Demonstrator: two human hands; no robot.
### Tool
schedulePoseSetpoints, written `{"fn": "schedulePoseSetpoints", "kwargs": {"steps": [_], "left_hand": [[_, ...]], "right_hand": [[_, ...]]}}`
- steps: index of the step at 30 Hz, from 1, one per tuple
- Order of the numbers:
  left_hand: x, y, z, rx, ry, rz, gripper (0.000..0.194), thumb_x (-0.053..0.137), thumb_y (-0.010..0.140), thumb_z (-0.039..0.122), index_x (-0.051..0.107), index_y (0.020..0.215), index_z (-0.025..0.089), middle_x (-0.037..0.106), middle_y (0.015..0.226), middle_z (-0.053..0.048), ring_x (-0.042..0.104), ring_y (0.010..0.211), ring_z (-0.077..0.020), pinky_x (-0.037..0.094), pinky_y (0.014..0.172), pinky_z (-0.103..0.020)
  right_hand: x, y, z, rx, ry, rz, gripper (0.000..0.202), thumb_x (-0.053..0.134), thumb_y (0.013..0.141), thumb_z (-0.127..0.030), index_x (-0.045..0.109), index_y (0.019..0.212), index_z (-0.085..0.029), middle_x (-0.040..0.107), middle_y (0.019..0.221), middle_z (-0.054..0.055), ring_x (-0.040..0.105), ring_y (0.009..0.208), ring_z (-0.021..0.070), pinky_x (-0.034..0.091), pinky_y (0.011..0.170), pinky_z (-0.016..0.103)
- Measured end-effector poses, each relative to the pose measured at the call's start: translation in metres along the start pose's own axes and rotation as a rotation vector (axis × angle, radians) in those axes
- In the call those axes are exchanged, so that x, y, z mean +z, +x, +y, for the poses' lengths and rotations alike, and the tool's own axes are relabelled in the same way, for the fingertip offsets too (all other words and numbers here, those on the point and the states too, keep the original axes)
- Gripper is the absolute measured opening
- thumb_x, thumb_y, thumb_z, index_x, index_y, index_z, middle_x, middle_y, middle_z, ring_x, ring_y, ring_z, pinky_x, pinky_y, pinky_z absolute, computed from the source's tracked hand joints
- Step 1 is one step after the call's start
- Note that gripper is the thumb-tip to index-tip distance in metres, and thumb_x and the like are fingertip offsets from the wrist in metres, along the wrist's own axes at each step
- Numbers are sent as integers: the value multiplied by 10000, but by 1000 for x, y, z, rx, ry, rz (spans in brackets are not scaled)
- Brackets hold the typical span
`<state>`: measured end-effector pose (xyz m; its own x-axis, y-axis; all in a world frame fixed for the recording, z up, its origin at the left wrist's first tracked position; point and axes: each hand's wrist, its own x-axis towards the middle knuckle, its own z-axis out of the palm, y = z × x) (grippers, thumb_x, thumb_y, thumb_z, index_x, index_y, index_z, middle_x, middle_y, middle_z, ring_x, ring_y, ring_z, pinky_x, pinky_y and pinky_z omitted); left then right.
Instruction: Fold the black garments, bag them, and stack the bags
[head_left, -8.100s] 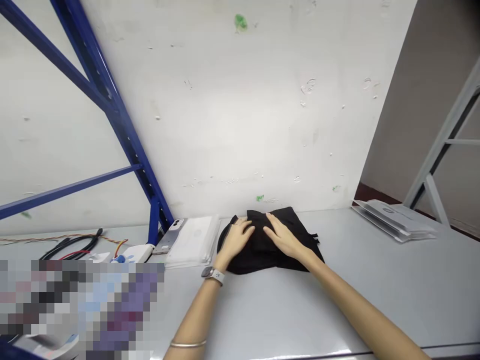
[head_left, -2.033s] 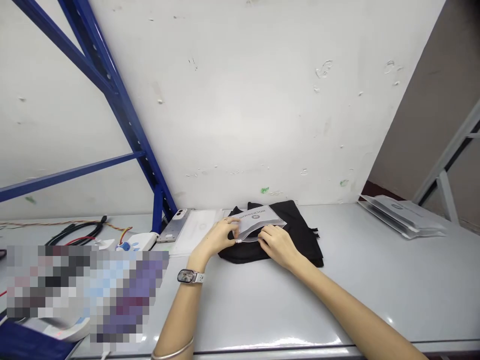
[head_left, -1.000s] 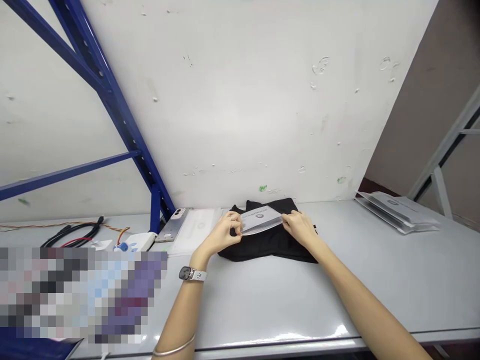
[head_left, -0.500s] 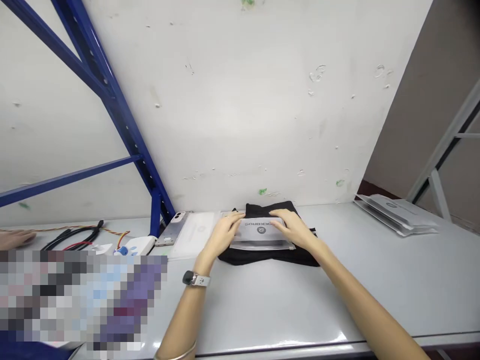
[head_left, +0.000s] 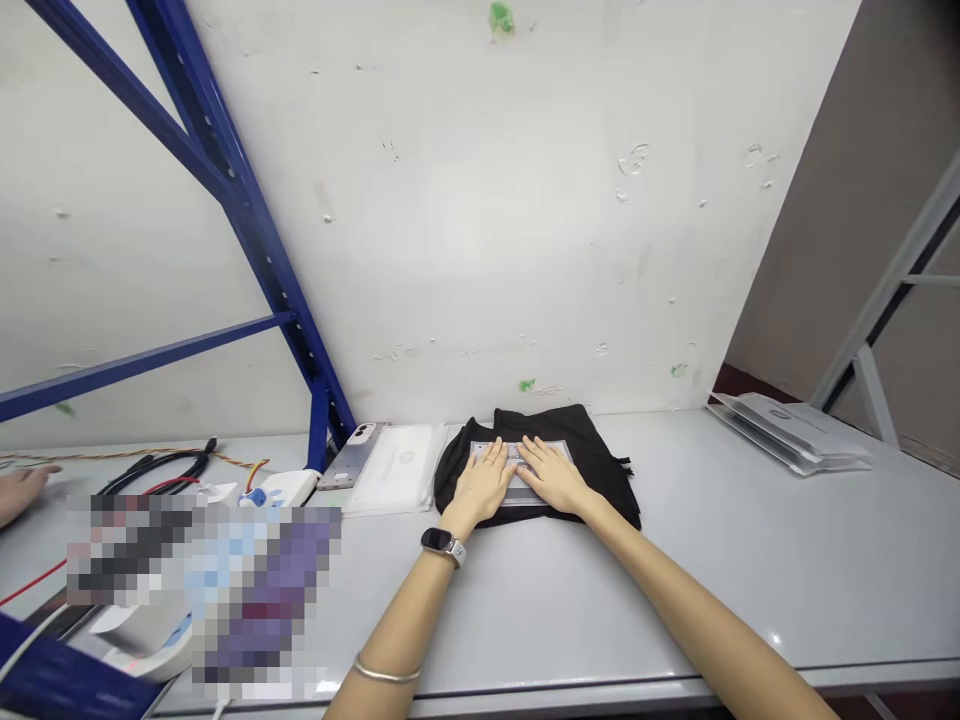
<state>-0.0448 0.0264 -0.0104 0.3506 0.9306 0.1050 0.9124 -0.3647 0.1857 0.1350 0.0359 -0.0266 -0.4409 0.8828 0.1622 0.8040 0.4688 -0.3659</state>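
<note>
Black fabric [head_left: 611,475] lies spread on the grey table near the wall, with a translucent printed bag [head_left: 517,494] on top of it. My left hand [head_left: 484,485] rests flat on the left part of the bag, fingers stretched out. Flat on its right part is my right hand [head_left: 551,474], fingers spread, its thumb near the left hand's. Both hands cover most of the bag's print. Neither hand grips anything.
Left of the fabric lie frosted bags [head_left: 397,470] and a phone [head_left: 351,458]. More printed bags [head_left: 795,430] are stacked at the right. Cables [head_left: 161,470], a power strip [head_left: 296,488], a blue post [head_left: 259,235] and another person's hand [head_left: 22,492] are at the left.
Both hands have come down flat onto the bag and closer together, covering its print. More black fabric shows on the left. The other person's hand has shifted a little.
</note>
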Motion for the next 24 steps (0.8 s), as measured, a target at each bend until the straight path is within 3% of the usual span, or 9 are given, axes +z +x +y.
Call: {"fn": "schedulePoseSetpoints", "kwargs": {"steps": [4, 8, 11, 13, 15, 19, 22, 24], "left_hand": [[-2, -1, -8, -117, 5, -42, 556, 180, 988, 401, 269, 1467, 134, 225, 1528, -116, 200, 1419, -248, 190, 1138, -475], [-3, -3, -13, -139, 79, 15, 545, 195, 981, 408, 319, 1451, 161, 254, 1526, -87, 184, 1424, -245, 181, 1142, -480], [-4, -5, -13, -145, 106, 84, 525, 229, 977, 417, 342, 1442, 202, 287, 1518, -76, 191, 1422, -248, 167, 1145, -482], [-6, -6, -13, -152, 89, 87, 526, 235, 977, 414, 320, 1452, 204, 294, 1517, -78, 185, 1424, -251, 164, 1144, -487], [-9, -6, -15, -159, 63, 96, 531, 232, 977, 415, 306, 1457, 199, 284, 1522, -80, 172, 1426, -259, 166, 1140, -498], [-20, -6, -27, -214, 19, 144, 516, 261, 972, 409, 329, 1442, 206, 296, 1517, -89, 180, 1421, -286, 178, 1121, -542], [-31, -7, -43, -276, 25, 179, 465, 336, 954, 338, 403, 1390, 194, 335, 1498, -105, 189, 1417, -297, 169, 1110, -572], [-37, -10, -54, -334, 32, 201, 424, 378, 932, 275, 463, 1336, 179, 359, 1484, -118, 201, 1414, -295, 186, 1107, -559]], "right_hand": [[-8, -5, 24, 114, 127, 27, 682, 279, 929, -588, 342, 1447, -149, 292, 1518, 116, 225, 1404, 271, 165, 1123, 426], [-25, -10, 38, 169, 169, 144, 641, 520, 833, -545, 480, 1350, -169, 528, 1334, 137, 408, 1257, 301, 304, 1016, 450], [-40, -13, 40, 177, 288, 92, 450, 637, 734, -501, 674, 1042, -175, 671, 1021, 95, 554, 1008, 274, 410, 864, 390], [-48, -16, 42, 152, 452, 52, 310, 640, 716, -476, 683, 804, -182, 676, 839, 46, 593, 842, 222, 438, 758, 331], [-57, -19, 48, 153, 657, 81, 272, 647, 700, -457, 637, 718, -186, 659, 756, 15, 599, 751, 187, 444, 683, 292], [-74, -28, 81, 300, 1000, 250, 316, 719, 627, -453, 612, 766, -190, 679, 772, 25, 622, 703, 181, 469, 622, 279], [-86, -43, 119, 501, 1015, 522, 317, 732, 599, -439, 618, 767, -195, 685, 751, 48, 620, 641, 182, 467, 555, 282], [-91, -56, 144, 555, 983, 628, 269, 710, 612, -411, 609, 744, -200, 677, 731, 56, 619, 635, 186, 472, 552, 294]]}}
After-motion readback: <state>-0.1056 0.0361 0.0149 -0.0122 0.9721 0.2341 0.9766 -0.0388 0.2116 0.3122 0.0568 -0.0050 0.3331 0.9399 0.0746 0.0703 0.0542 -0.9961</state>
